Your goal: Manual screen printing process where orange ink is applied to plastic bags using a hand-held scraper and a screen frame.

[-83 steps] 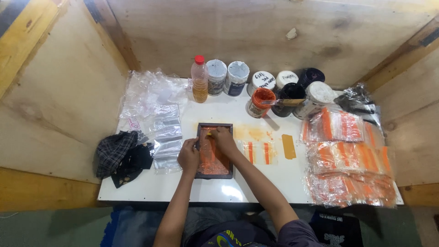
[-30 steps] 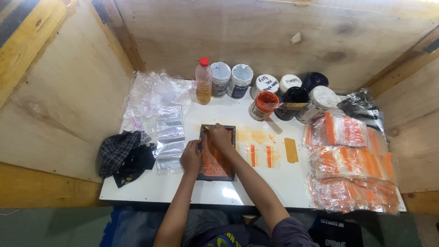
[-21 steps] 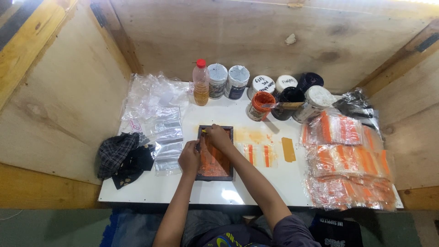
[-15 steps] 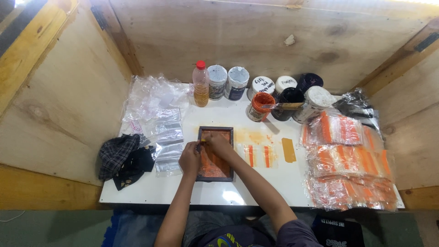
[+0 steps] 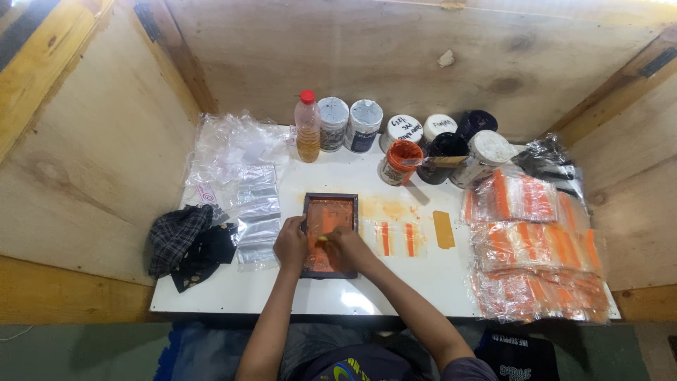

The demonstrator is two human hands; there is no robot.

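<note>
Plywood walls (image 5: pixel 395 63) box in a white table (image 5: pixel 233 296), and all else sits relative to the dark-framed printing screen (image 5: pixel 329 204) near its front middle. Stacks of orange-striped bags (image 5: pixel 536 247) lie well to its right, likely kept apart while fresh; clear unprinted bags (image 5: pixel 243 190) wait at its left, within reach. Ink jars (image 5: pixel 402 152) line up behind it. The left hand (image 5: pixel 290 243) presses the frame's left edge, seemingly steadying it. The right hand (image 5: pixel 349 248) closes on a small yellowish tool (image 5: pixel 321 240) over the orange mesh.

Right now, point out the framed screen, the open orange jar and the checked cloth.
framed screen (image 5: pixel 329 212): head view, orange mesh near its far end
open orange jar (image 5: pixel 403 154): head view, orange mouth
checked cloth (image 5: pixel 176 236): head view, its middle
</note>
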